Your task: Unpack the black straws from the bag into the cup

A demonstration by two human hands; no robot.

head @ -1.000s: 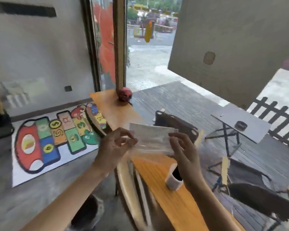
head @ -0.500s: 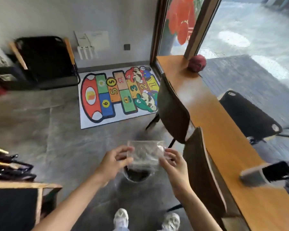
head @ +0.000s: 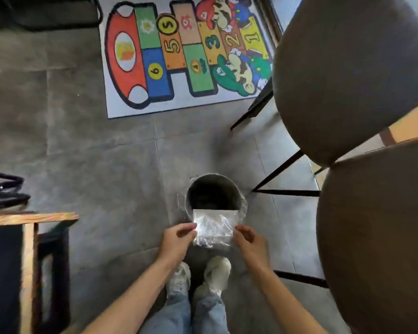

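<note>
1. Left hand (head: 176, 239) pinched the left edge of the clear bag (head: 214, 227) between thumb and fingers; bag looked empty, no black straws visible in it.
2. Bag hung flat between both hands, long axis running left to right, its far edge overlapping the near rim of the lined bin (head: 214, 195) on the floor; bin lay straight ahead of and below the hands.
3. Right hand (head: 247, 239) pinched the bag's right edge; both hands equally near the bin; cup not in view.
</note>
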